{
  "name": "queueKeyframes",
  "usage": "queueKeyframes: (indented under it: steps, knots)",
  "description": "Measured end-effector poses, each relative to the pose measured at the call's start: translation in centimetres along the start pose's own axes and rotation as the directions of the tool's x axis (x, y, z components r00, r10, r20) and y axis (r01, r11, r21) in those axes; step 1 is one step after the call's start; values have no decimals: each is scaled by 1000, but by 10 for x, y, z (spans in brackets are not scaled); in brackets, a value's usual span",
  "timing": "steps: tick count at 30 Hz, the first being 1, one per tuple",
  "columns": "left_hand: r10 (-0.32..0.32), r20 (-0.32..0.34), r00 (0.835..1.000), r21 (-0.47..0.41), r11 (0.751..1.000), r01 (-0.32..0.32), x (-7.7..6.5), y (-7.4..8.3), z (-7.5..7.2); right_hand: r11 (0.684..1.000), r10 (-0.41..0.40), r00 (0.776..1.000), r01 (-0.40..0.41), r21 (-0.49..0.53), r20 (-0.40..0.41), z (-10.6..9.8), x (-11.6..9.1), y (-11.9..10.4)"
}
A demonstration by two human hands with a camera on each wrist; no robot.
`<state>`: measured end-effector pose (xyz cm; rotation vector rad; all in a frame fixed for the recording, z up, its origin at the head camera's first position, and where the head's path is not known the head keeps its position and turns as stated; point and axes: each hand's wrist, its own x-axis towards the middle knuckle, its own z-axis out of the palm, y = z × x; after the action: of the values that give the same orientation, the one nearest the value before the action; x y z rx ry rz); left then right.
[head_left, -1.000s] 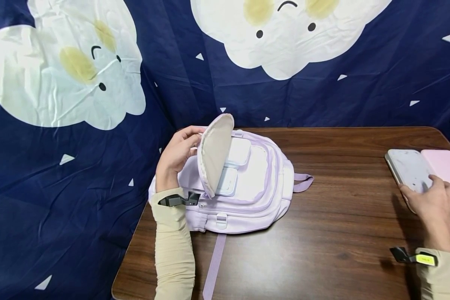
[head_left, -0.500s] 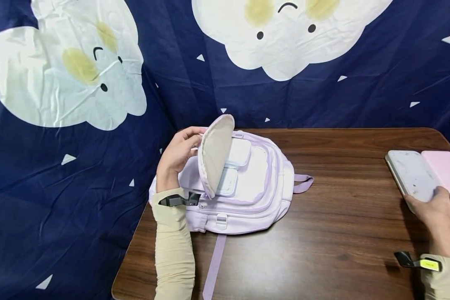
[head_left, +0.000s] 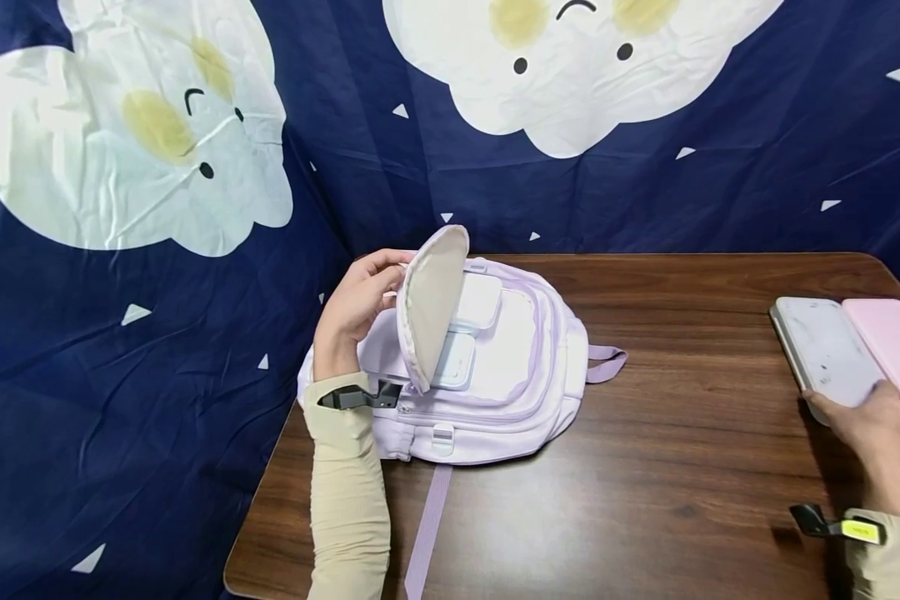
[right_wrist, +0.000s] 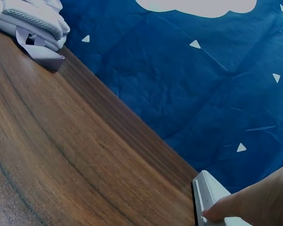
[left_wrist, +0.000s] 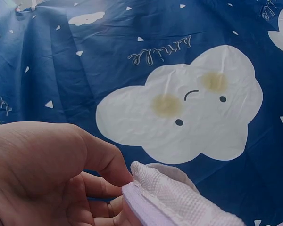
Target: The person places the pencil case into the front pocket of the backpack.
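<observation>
Head view shows the left hand pinching the raised flap of the pale purple backpack, which lies on the brown table. Well apart, the right hand grips the near end of a flat grey case — thumb on its side — beside a pink one.

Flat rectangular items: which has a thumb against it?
The grey rectangular item, left of the pink rectangular item; the right hand has its thumb on grey's left edge.
</observation>
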<state>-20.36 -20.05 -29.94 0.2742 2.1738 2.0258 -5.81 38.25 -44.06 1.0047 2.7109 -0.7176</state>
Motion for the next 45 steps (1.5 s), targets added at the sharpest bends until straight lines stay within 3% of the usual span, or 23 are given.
queueKeyframes:
  steps: [13,21,31,40,45]
  knots:
    - [-10,-10,1000,14,1000,10,0,1,0,998,-51,998,49,-42,-36,-1,-5,0]
    - [-17,-19,1000,40,999,17,0,1,1,999,-36,996,39,34,-80,1,-9,1]
    - [-11,-15,1000,19,1000,11,0,1,0,989,-64,983,85,119,-171,-2,-12,-9]
    - [-7,-12,1000,22,1000,7,0,0,0,957,-177,934,237,167,-310,-5,-20,-21]
    - [-7,-14,1000,22,1000,8,0,0,0,953,-185,925,252,171,-332,-8,-24,-31]
